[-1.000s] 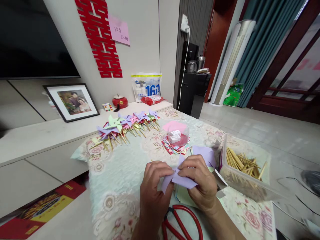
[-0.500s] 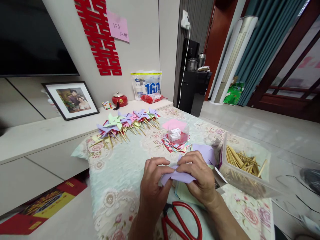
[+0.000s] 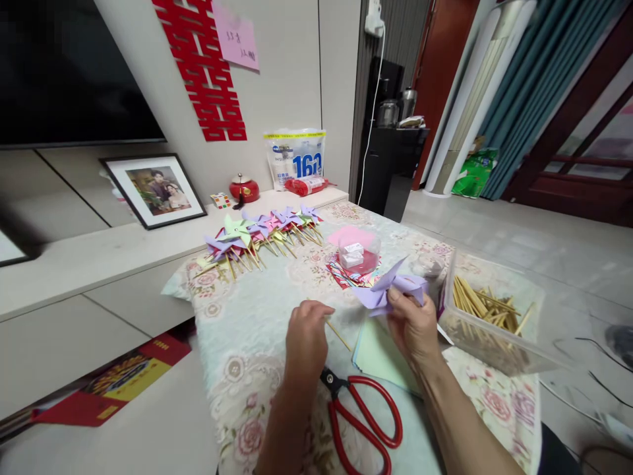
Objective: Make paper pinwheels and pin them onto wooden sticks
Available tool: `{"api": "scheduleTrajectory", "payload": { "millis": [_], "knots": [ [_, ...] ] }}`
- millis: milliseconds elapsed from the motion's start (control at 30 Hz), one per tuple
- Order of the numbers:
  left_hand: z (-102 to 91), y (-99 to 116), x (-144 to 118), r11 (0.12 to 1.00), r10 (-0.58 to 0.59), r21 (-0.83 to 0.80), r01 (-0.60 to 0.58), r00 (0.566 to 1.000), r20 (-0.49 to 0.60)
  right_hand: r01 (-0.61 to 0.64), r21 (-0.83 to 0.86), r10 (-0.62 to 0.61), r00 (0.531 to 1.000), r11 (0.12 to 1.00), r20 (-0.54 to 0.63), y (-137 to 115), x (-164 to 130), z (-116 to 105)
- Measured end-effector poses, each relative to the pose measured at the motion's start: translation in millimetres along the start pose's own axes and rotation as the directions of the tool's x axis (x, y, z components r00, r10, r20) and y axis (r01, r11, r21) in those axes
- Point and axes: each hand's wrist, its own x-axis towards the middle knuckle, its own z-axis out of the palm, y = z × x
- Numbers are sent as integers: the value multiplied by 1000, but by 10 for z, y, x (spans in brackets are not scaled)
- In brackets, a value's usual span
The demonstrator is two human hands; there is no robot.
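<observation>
While the right hand [image 3: 413,323] pinches a folded lilac paper pinwheel head [image 3: 390,288] between closed fingers and holds it raised just above the surface, the left hand [image 3: 307,336] has its fingers closed on a thin pale wooden stick [image 3: 337,333] that slants down to the right towards a stack of pale green paper squares [image 3: 378,353]. Under both hands lies the surface, covered by a quilted cloth with pink flower print [image 3: 257,330]. Near the person's edge, a pair of red-handled scissors [image 3: 363,415] lies between the two forearms, its black pivot just beside the left wrist. To the right of the right hand stands a clear plastic box of wooden sticks [image 3: 487,316], close against the pinwheel head. Behind the pinwheel head sits a small round clear tub [image 3: 359,251] holding small white pieces, on top of a fan of red and patterned paper squares [image 3: 346,276], with a pink sheet [image 3: 349,235] behind it. Further back and to the left, a row of finished paper pinwheels on sticks [image 3: 262,234] in lilac, green and pink lies along the far edge. Beyond the surface runs a low pale cabinet top [image 3: 99,254] carrying a black-framed photograph [image 3: 153,191], a red lidded pot [image 3: 244,188] and a white and blue plastic bag [image 3: 297,158]. On the wall hang a red paper cut-out [image 3: 202,66] and a pink note [image 3: 237,41]; a dark screen [image 3: 69,72] fills the upper left, and teal curtains [image 3: 534,86] hang at the right.
</observation>
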Motion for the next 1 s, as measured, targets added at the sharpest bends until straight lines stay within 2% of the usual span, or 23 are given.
{"api": "scheduleTrajectory", "payload": {
  "millis": [67,133,200,267,467,567,700,800,900,967,1000],
  "knots": [
    [47,45,-19,991,41,116,-64,981,189,-66,99,71,997,993,-44,-7,28,26],
    [82,95,-29,976,43,187,-107,948,316,-105,146,113,993,984,-44,-25,45,50],
    [107,117,-25,967,19,229,-111,930,368,-132,162,138,990,978,-31,-40,52,61],
    [131,110,-16,957,-1,269,-106,929,370,-145,159,151,988,977,-23,-47,52,59],
    [203,119,-44,850,9,499,-168,952,306,-149,153,155,988,977,-28,-58,37,65],
    [191,187,-67,824,32,531,-197,952,304,-163,163,169,985,973,-28,-76,31,78],
    [162,233,-66,827,3,543,-144,968,251,-175,146,177,984,974,1,-104,32,76],
    [161,210,-51,848,-49,526,-58,981,188,-162,124,161,987,979,21,-114,36,71],
    [153,192,-34,931,-88,360,69,995,37,-163,109,160,986,981,34,-110,25,69],
    [128,219,-27,989,-107,94,116,990,-89,-153,74,148,987,985,59,-101,1,61],
    [110,248,-27,990,-127,-73,118,983,-136,-143,46,138,987,989,87,-97,-17,53]
  ]
}}
